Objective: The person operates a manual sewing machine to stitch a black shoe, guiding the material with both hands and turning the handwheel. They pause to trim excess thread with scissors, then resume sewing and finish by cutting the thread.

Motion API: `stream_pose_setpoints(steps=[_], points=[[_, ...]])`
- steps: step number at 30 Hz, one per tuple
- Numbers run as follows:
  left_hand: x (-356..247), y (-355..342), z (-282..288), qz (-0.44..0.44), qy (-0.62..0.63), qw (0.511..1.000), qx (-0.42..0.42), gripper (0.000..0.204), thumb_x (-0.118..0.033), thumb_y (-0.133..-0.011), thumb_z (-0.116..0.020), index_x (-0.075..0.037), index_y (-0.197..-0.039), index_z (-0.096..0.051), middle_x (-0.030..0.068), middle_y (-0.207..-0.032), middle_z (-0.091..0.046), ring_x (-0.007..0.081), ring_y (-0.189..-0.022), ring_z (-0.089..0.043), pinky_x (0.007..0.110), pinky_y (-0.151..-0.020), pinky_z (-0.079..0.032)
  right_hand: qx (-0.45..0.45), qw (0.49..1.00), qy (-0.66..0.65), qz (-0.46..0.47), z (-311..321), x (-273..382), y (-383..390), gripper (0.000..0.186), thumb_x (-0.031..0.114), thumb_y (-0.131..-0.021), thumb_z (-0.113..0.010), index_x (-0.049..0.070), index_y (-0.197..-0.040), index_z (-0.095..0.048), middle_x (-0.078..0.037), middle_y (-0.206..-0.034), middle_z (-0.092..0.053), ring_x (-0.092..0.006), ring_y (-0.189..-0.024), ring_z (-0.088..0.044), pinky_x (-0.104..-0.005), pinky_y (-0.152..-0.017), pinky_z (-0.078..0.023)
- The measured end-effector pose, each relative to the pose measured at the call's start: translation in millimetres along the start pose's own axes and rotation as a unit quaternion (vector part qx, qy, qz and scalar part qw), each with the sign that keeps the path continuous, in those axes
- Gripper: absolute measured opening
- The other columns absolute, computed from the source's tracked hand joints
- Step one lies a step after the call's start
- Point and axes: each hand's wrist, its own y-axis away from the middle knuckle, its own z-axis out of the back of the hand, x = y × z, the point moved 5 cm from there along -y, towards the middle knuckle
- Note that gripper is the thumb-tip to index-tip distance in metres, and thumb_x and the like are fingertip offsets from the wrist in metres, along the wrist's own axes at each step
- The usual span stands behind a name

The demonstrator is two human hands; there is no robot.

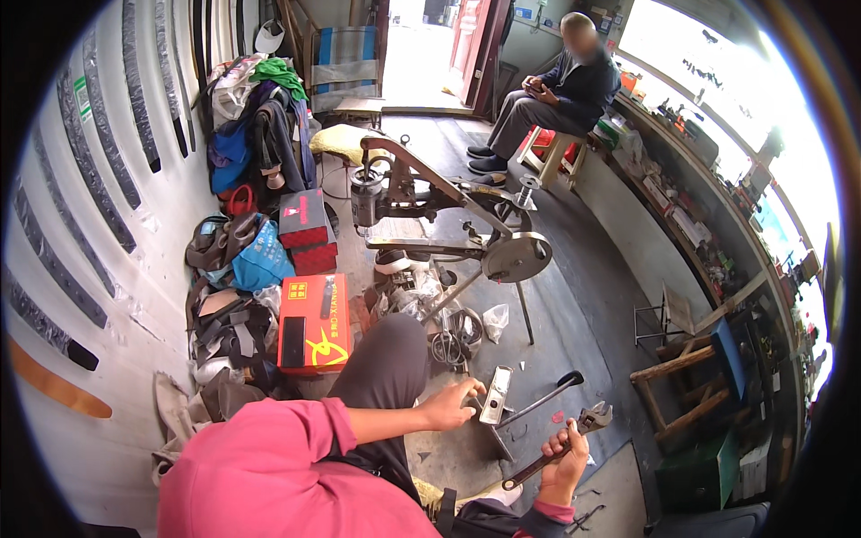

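My right hand (561, 462) is closed around the handle of an adjustable wrench (531, 470), its jaw end pointing up and to the right. My left hand (446, 405) reaches across my knee, its fingers loosely bent and apart, with nothing visible in them. Just right of those fingertips is a flat, silvery rectangular metal piece (496, 395); whether they touch it I cannot tell. Below that piece stands a dark metal plate or block (490, 441). A thin metal rod (543, 401) with a black end slants up to the right between the block and the wrench.
A hand-cranked shoe-patching machine (430, 193) with a large wheel stands ahead. Left of my knee are an orange shoebox (313, 323) and piled bags (247, 251). Another person (560, 94) sits at the back right. A wooden stool (686, 381) and a cluttered long shelf (668, 193) line the right.
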Motion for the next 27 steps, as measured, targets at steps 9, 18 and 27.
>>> stream_pose_setpoints(steps=[9, 18, 27], points=[[-23, 7, -22, -0.057, -0.059, 0.994, 0.066, 0.045, -0.014, -0.09, -0.064, -0.007, -0.133, -0.053, 0.0188, -0.126, -0.061, 0.0355, -0.126, -0.056, 0.043, -0.109, -0.043, -0.023, 1.0, 0.009, -0.013, 11, 2, -2, 0.017, 0.019, -0.101, -0.063, 0.007, -0.113, -0.06, 0.001, -0.076, -0.052, -0.0085, -0.059, -0.047, -0.0258, -0.05, -0.038], [-36, 88, 157, -0.219, -0.223, 0.895, -0.319, 0.034, 0.0, -0.083, -0.068, -0.006, -0.116, -0.062, 0.0142, -0.121, -0.061, 0.0372, -0.12, -0.057, 0.046, -0.106, -0.045, 0.009, 0.998, 0.014, -0.053, 22, -16, -12, 0.029, 0.02, -0.102, -0.058, 0.006, -0.127, -0.059, 0.002, -0.083, -0.052, -0.0084, -0.065, -0.045, -0.0254, -0.055, -0.039], [181, 256, 195, 0.179, -0.37, 0.871, -0.27, 0.047, -0.011, -0.083, -0.073, -0.009, -0.127, -0.059, 0.015, -0.129, -0.056, 0.0355, -0.126, -0.052, 0.047, -0.104, -0.042, 0.002, 0.995, 0.041, -0.095, 51, -33, -11, 0.029, 0.02, -0.103, -0.058, 0.005, -0.128, -0.061, 0.002, -0.086, -0.054, -0.0073, -0.065, -0.045, -0.0239, -0.055, -0.038]])
